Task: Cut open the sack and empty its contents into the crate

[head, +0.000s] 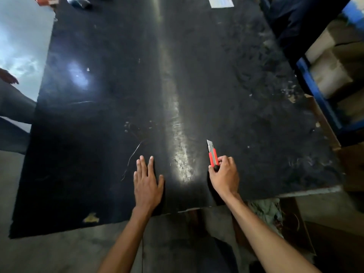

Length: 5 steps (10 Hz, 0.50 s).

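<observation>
A large black table (118,95) fills the view, scratched and shiny down its middle. My right hand (224,175) grips a red utility knife (213,154) near the table's front edge, its blade extended and pointing away from me. My left hand (148,184) lies flat on the tabletop to the left of it, fingers stretched and holding nothing. No sack or crate is in sight.
A blue shelf frame (315,91) with cardboard boxes stands at the right. A box with cloth scraps (269,213) sits on the floor below the table's front right. Another person's arm (11,91) shows at the far left. A white paper (221,1) lies at the table's far edge.
</observation>
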### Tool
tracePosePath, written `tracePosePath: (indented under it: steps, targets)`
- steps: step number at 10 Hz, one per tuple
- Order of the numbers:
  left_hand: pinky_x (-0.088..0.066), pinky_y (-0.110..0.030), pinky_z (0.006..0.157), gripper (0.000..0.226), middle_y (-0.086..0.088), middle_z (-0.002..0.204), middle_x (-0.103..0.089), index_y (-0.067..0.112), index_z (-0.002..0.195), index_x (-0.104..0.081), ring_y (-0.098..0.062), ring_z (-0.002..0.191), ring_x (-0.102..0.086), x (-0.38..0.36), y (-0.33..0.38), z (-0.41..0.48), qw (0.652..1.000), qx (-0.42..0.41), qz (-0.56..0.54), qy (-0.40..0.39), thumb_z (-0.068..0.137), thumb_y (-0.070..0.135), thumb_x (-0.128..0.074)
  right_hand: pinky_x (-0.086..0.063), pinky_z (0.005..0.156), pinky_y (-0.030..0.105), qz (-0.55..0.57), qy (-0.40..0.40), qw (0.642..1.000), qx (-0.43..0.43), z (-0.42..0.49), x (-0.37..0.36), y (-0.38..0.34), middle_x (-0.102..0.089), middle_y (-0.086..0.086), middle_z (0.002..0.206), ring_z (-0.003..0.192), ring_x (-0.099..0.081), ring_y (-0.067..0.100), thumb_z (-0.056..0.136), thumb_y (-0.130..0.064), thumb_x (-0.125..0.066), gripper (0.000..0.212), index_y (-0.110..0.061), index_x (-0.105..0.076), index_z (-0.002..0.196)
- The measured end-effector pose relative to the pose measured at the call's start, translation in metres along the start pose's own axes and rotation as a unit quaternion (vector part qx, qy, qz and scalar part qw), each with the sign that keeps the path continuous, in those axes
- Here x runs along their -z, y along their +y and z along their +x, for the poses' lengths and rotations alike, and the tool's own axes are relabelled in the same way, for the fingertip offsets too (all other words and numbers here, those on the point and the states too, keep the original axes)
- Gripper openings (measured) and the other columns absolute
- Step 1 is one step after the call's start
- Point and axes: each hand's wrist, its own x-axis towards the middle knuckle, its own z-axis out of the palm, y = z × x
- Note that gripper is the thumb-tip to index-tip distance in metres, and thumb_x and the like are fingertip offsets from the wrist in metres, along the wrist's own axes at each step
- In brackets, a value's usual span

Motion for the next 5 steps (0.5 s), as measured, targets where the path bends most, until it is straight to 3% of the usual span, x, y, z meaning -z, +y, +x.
tracePosePath:
  steps: [1,2,4,5]
  targets:
    - [-0.007,-0.047,0.126,0.073,-0.014,0.17,0.003,0.018,0.162,-0.011,-0.029,0.157,0.005,-0.011,0.003,0.003,1.0,0.004,0.019,-0.001,0.101,0.037,-0.047,-0.042,0.066,0.029,-0.012,-0.003,1.0,-0.003,0.005,-0.005,0.0,-0.06,0.009,0.097,0.087,-0.06,0.029,0.078,-0.026,-0.073,0.027,-0.01,-0.06,0.095]
    - [-0.004,-0.047,0.126,0.074,-0.014,0.17,0.006,0.018,0.162,-0.008,-0.029,0.157,0.008,-0.011,0.006,0.001,1.0,0.015,0.011,-0.014,0.102,0.036,-0.046,-0.048,0.071,0.033,-0.012,-0.007,1.0,0.003,0.003,-0.004,0.0,-0.06,0.01,0.1,0.09,-0.06,0.029,0.079,-0.027,-0.074,0.03,-0.009,-0.062,0.099]
    - [-0.009,-0.045,0.127,0.075,-0.015,0.17,0.001,0.016,0.162,-0.011,-0.03,0.158,0.004,0.021,0.009,-0.004,0.998,0.015,-0.002,-0.066,0.101,0.033,-0.05,-0.052,0.078,0.037,-0.057,-0.063,0.996,0.014,-0.011,0.017,-0.01,-0.057,0.011,0.109,0.1,-0.06,0.031,0.083,-0.031,-0.069,0.04,-0.006,-0.06,0.113]
    - [-0.013,-0.044,0.127,0.074,-0.016,0.17,-0.003,0.014,0.162,-0.015,-0.031,0.158,0.0,0.038,0.009,-0.033,0.998,-0.026,0.002,-0.049,0.099,0.032,-0.051,-0.051,0.085,0.038,-0.099,-0.064,0.992,0.047,-0.045,0.033,-0.009,-0.057,0.009,0.121,0.111,-0.057,0.029,0.084,-0.033,-0.064,0.047,-0.009,-0.057,0.124]
